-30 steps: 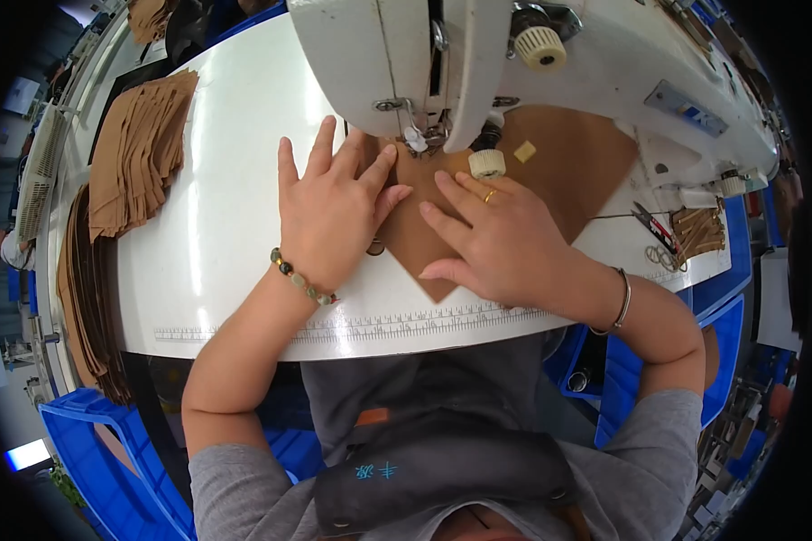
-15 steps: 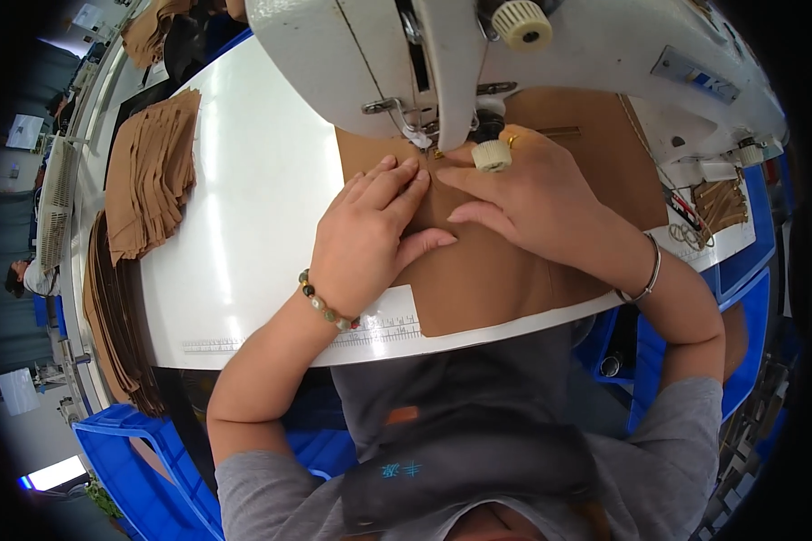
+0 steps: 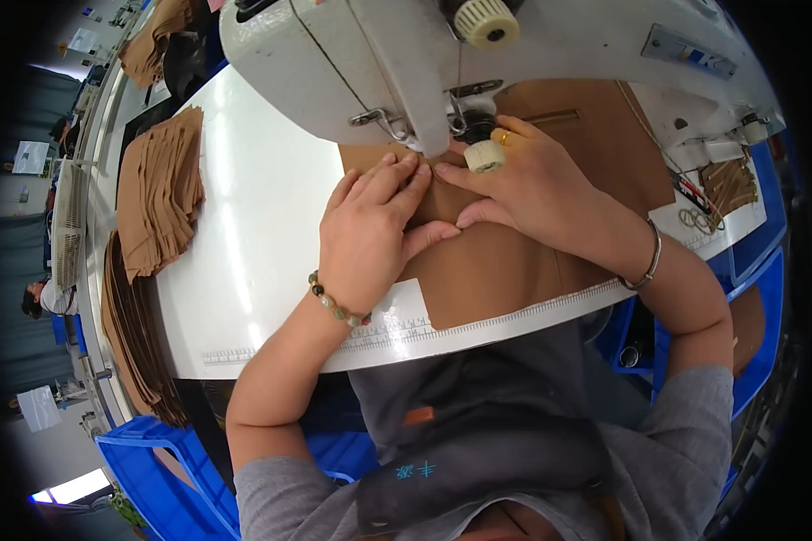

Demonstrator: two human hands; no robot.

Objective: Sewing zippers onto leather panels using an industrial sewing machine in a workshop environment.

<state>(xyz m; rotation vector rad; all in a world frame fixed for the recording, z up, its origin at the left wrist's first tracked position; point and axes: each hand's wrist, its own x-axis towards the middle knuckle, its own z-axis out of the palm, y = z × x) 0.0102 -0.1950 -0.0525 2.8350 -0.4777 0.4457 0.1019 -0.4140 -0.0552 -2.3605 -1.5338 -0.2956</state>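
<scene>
A brown fabric panel (image 3: pixel 496 275) lies on the white sewing table under the head of a white sewing machine (image 3: pixel 568 54). My left hand (image 3: pixel 370 216) rests flat on it, fingers stretched toward the needle area and thumb pointing right. From the other side, my right hand (image 3: pixel 537 185) presses on the panel with its index finger and thumb extended; its other fingertips are partly hidden behind the machine's cream knob (image 3: pixel 485 156). The two thumb tips nearly meet, and the index fingertips lie close together just in front of the needle area. The machine head hides the needle itself.
Brown fabric pieces (image 3: pixel 161 194) are stacked at the table's left, with longer dark-edged pieces (image 3: pixel 135 334) hanging below. Scissors (image 3: pixel 695 216) and small brown strips (image 3: pixel 729 183) lie at right. Blue bins (image 3: pixel 158 460) stand below left and right. A ruler (image 3: pixel 370 332) marks the front edge.
The fabric panel has slid away from me, baring more of the ruler along the front edge. My hands stay on it, thumbs slightly closer. The whole view has shifted a little.
</scene>
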